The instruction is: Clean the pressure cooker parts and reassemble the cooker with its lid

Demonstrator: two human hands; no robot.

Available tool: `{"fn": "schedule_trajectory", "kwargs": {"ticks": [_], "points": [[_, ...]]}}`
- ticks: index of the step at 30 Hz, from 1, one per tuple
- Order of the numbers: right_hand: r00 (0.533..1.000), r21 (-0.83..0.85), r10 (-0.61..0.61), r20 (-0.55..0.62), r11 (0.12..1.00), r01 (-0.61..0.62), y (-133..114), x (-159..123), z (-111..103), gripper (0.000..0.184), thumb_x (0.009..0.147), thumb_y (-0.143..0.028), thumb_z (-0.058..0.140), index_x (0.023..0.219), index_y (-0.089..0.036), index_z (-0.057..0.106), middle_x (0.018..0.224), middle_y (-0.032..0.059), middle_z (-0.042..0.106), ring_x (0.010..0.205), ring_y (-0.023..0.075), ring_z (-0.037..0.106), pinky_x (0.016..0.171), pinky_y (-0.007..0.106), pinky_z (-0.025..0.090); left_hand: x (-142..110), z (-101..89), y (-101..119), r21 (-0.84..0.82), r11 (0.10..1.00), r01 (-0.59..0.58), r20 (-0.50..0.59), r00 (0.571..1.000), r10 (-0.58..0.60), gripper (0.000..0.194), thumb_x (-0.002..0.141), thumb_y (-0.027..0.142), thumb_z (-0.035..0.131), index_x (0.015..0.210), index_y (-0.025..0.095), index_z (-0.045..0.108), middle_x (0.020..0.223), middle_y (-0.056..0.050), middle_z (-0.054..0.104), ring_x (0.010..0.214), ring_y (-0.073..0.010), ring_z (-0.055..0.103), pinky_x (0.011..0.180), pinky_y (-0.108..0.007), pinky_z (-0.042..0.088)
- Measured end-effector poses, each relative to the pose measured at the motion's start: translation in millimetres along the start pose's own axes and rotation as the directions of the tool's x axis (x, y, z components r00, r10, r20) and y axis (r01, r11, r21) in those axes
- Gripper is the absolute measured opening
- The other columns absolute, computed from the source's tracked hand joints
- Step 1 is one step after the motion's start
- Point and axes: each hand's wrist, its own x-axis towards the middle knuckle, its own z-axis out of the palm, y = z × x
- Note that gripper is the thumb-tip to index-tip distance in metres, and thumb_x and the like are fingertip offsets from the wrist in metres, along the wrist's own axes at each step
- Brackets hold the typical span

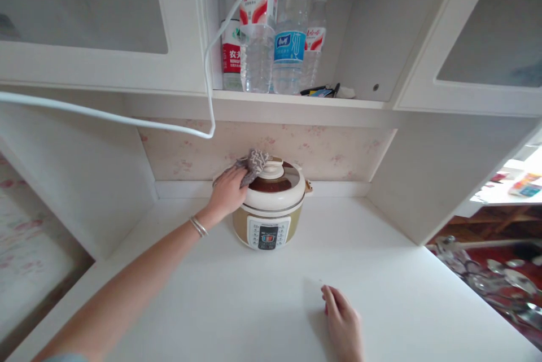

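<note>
A white and gold electric pressure cooker (271, 209) stands on the white countertop (254, 305), its control panel facing me. My left hand (228, 191) is closed on a grey patterned cloth (254, 167) and presses it against the left side of the cooker's lid, beside the lid handle (272, 169). Part of the cloth lies under my fingers. Well in front of the cooker, to the right, my right hand (342, 319) is near the countertop with its fingers curled together; whether anything small is inside them is hidden.
Overhead, an open shelf (296, 99) holds several plastic bottles (290, 40) and some small items (324, 91). A white cable (165, 126) hangs across the upper left. Side panels (457, 164) bound the counter. Shiny metalware (499, 283) lies beyond its right edge.
</note>
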Motion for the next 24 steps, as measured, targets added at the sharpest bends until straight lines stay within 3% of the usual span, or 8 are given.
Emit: {"fn": "schedule_trajectory", "kwargs": {"ticks": [3,6,9,12,19,21,24], "points": [[0.999,0.002,-0.029,0.016,1.0,0.029,-4.1,1.9,1.8,0.047,0.082,-0.062,0.046,0.085,-0.021,0.068,0.08,0.0038,0.069,0.074,0.0197,0.062,0.067,0.025,0.047,-24.5,-0.9,24.5,0.08,0.994,-0.077,-0.025,0.997,0.08,0.042,0.085,0.019,0.048,0.127,0.019,0.052,0.136,-0.007,0.052,0.132,-0.0245,0.036,0.112,-0.043,0.023],[0.998,0.001,-0.064,0.024,0.998,0.064,-6.8,5.2,5.6,0.047,0.081,-0.062,0.047,0.081,-0.021,0.069,0.081,0.0046,0.069,0.073,0.0201,0.062,0.063,0.025,0.047,-39.0,-8.3,53.4,0.087,0.968,-0.235,0.047,0.972,0.231,0.045,0.083,0.021,0.051,0.128,0.019,0.051,0.135,-0.007,0.052,0.132,-0.0245,0.035,0.113,-0.043,0.02],[0.997,-0.008,-0.079,0.027,0.997,0.079,-6.3,7.8,8.2,0.046,0.081,-0.061,0.047,0.08,-0.021,0.069,0.081,0.0049,0.069,0.074,0.0204,0.062,0.066,0.025,0.047,-36.5,-7.7,84.1,0.04,0.916,-0.399,0.152,0.908,0.389,0.045,0.083,0.028,0.054,0.126,0.019,0.052,0.134,-0.006,0.053,0.131,-0.0237,0.036,0.112,-0.04,0.021],[0.996,-0.003,-0.089,0.025,0.996,0.089,-5.2,8.6,8.4,0.046,0.082,-0.061,0.047,0.079,-0.021,0.069,0.08,0.0051,0.069,0.075,0.0208,0.062,0.067,0.026,0.048,-15.1,9.2,111.8,0.014,0.875,-0.485,0.203,0.858,0.472,0.044,0.083,0.036,0.054,0.123,0.018,0.054,0.132,-0.007,0.054,0.13,-0.0247,0.036,0.109,-0.041,0.022],[0.997,-0.027,-0.076,0.0,0.997,0.076,-5.9,6.0,4.6,0.048,0.081,-0.062,0.046,0.079,-0.02,0.069,0.082,0.0063,0.07,0.075,0.0213,0.063,0.067,0.026,0.048,59.6,63.1,148.2,0.001,0.897,-0.442,0.261,0.866,0.426,0.026,0.079,0.033,0.054,0.094,0.015,0.067,0.102,-0.011,0.068,0.114,-0.0274,0.05,0.098,-0.045,0.031],[0.998,-0.032,-0.067,0.015,0.997,0.068,-5.2,5.6,4.0,0.048,0.082,-0.062,0.045,0.079,-0.02,0.068,0.081,0.006,0.07,0.076,0.0211,0.063,0.068,0.026,0.048,64.2,65.4,150.5,0.002,0.903,-0.43,0.274,0.868,0.413,0.024,0.078,0.032,0.055,0.09,0.014,0.068,0.097,-0.012,0.069,0.108,-0.0269,0.054,0.097,-0.045,0.032],[0.997,-0.032,-0.076,0.034,0.997,0.077,-4.1,5.4,4.1,0.047,0.082,-0.061,0.045,0.08,-0.021,0.068,0.082,0.0057,0.07,0.077,0.021,0.062,0.07,0.025,0.047,47.2,55.7,147.7,0.001,0.903,-0.429,0.245,0.876,0.416,0.024,0.079,0.031,0.055,0.089,0.013,0.067,0.094,-0.014,0.069,0.103,-0.0247,0.057,0.1,-0.043,0.03]]}}
